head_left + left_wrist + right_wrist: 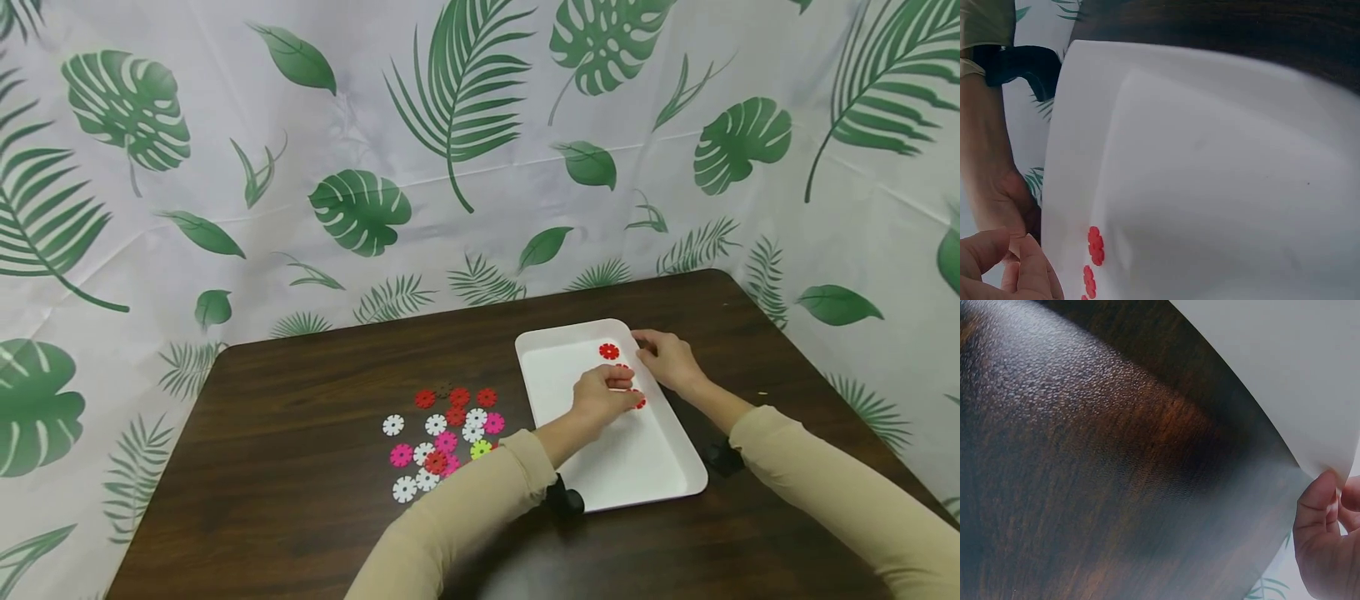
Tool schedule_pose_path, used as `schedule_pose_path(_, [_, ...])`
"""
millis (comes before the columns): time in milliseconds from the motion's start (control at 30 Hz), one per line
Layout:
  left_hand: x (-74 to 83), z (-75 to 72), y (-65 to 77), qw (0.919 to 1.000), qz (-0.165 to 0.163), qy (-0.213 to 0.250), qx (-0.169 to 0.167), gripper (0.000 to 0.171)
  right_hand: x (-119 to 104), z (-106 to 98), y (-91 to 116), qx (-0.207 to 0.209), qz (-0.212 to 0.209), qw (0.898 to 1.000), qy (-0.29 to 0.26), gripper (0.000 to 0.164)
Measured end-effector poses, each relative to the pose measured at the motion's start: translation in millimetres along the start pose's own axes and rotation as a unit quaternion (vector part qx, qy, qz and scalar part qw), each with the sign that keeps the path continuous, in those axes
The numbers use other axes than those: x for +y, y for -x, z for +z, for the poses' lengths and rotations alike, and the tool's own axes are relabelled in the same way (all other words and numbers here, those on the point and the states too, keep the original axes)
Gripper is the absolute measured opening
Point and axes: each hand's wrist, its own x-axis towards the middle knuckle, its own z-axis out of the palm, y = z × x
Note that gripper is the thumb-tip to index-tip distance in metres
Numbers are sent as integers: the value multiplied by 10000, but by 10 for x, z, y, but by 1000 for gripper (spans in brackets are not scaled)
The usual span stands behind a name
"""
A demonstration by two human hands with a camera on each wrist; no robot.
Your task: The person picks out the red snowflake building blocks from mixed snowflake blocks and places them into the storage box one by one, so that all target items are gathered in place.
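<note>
A white tray (645,467) lies on the table with three red notched discs in a row along its right side, one of them the far red disc (609,352). My left hand (600,400) hovers over the tray and partly covers the other two. In the left wrist view its thumb and fingertips come close together, and no disc shows between them; two red discs (1095,245) (1089,281) lie beyond. At the tray's right rim, my right hand (670,362) pinches the edge between thumb and fingers, as the right wrist view also shows at the rim (1316,444).
Left of the tray lies a loose spread of notched discs, white (393,425), pink (401,455), red (425,398), yellow-green (481,449) and a brown one (444,389). The dark wooden table (285,467) backs onto a leaf-patterned cloth (480,233).
</note>
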Motion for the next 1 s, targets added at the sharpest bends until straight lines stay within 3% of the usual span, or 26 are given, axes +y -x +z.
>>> schedule_pose_path(533, [169, -393, 133, 9953, 15, 635, -727, 24, -8, -9, 30, -139, 132, 9998, -84, 37])
schedule_pose_path(1000, [192, -1111, 173, 9948, 204, 787, -609, 33, 30, 12, 31, -168, 299, 9993, -168, 41])
